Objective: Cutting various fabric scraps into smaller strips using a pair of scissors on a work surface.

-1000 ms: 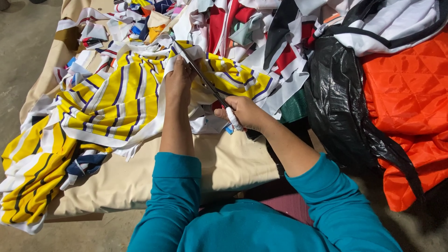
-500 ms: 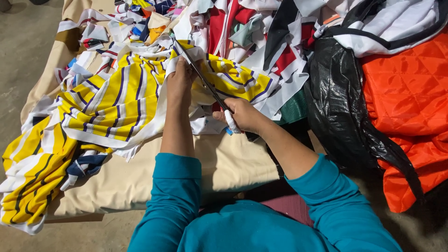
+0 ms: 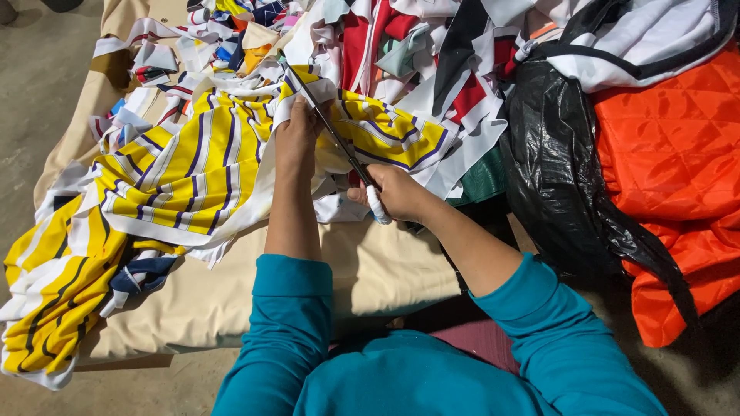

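My left hand [image 3: 297, 135] grips the edge of a yellow fabric with white and purple stripes [image 3: 181, 173], holding it up off the beige work surface [image 3: 362, 266]. My right hand [image 3: 397, 192] holds long scissors [image 3: 327, 127] by a white-wrapped handle. The blades run up and left along the fabric's edge, right beside my left hand's fingers. Both my sleeves are teal.
A heap of mixed fabric scraps [image 3: 401, 46] in red, white, black and green lies behind. A black plastic bag [image 3: 559, 169] and an orange quilted cloth [image 3: 678, 162] are at the right. More yellow striped fabric [image 3: 42, 308] hangs off the left edge over a concrete floor [image 3: 31, 85].
Both hands stay almost in place. The scissors have shifted slightly along the fabric edge.
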